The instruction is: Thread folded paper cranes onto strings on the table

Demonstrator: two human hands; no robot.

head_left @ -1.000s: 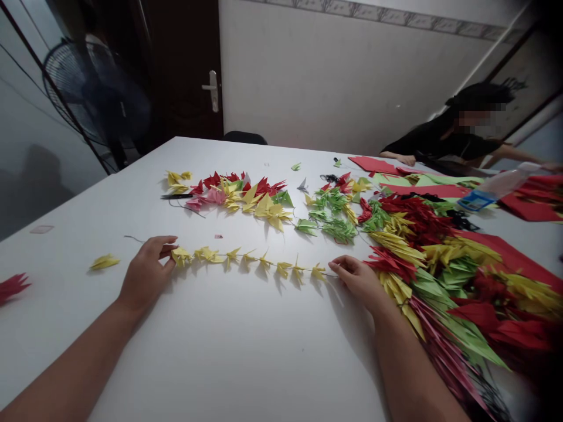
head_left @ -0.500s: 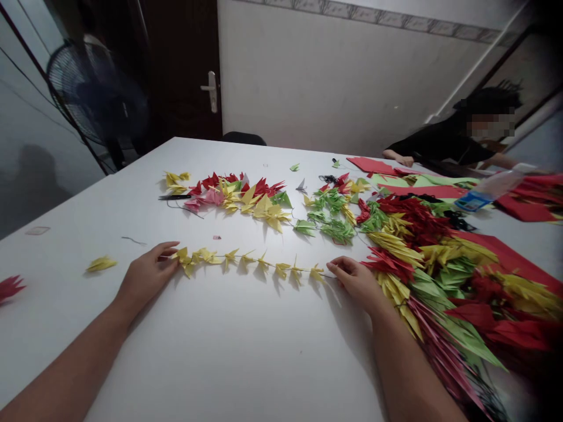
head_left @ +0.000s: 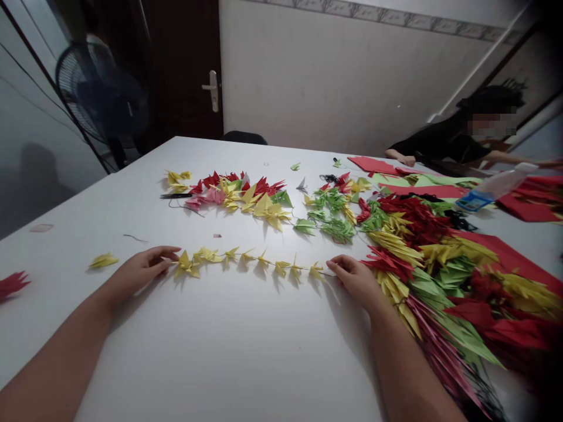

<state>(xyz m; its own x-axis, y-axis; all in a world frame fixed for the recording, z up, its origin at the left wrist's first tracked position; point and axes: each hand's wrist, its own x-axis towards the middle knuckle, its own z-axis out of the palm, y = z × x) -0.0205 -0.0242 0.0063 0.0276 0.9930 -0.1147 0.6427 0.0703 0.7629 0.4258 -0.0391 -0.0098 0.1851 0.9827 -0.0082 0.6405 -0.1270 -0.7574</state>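
A string of yellow paper cranes (head_left: 246,261) lies stretched across the white table (head_left: 229,351) in front of me. My left hand (head_left: 139,269) rests flat on the table at the string's left end, fingertips pinching the thread beside the first crane. At the right end, my right hand (head_left: 357,279) pinches the thread just past the last crane. A loose yellow crane (head_left: 102,260) lies left of my left hand.
A heap of red, yellow and green crane strings (head_left: 444,275) fills the table's right side. More loose cranes (head_left: 246,196) lie further back. A plastic bottle (head_left: 492,189) and red paper sheets (head_left: 373,165) lie near a seated person (head_left: 461,140). A fan (head_left: 103,108) stands at left.
My left hand has lowered and slid slightly left, flattening onto the table, and the first cranes shifted with it. My right hand has stayed in place.
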